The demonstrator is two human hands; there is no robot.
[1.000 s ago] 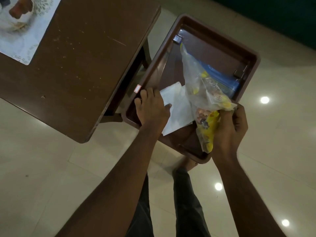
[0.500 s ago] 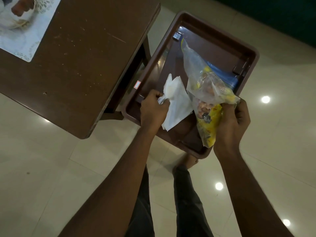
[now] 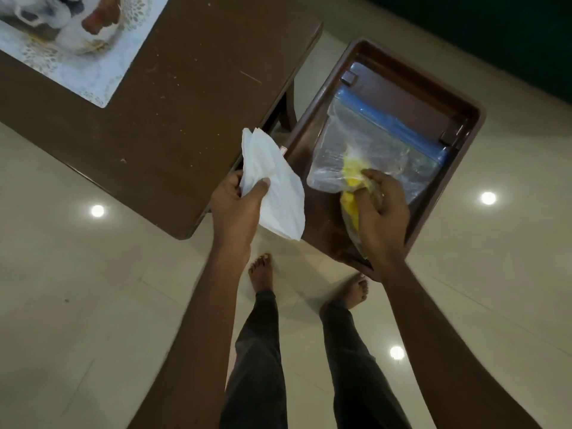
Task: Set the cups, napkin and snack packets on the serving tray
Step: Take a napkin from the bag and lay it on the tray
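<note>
A view from above, looking down at two bare arms and feet on a pale tiled floor. A crumpled white napkin is pinched between the thumb and curled fingers of the left hand and is held outside the tray, over the gap beside a brown table. The snack packets, yellow inside clear plastic, are gripped by the curled fingers of the right hand and lie inside the brown serving tray. What appear to be white cups, blurred, are seen on a placemat at the table's far corner.

The limp napkin is held at one end only, so it could be dropped to the floor. What supports the tray cannot be seen; it could be tipped if its near edge is pressed. Little room may be left for the cups.
</note>
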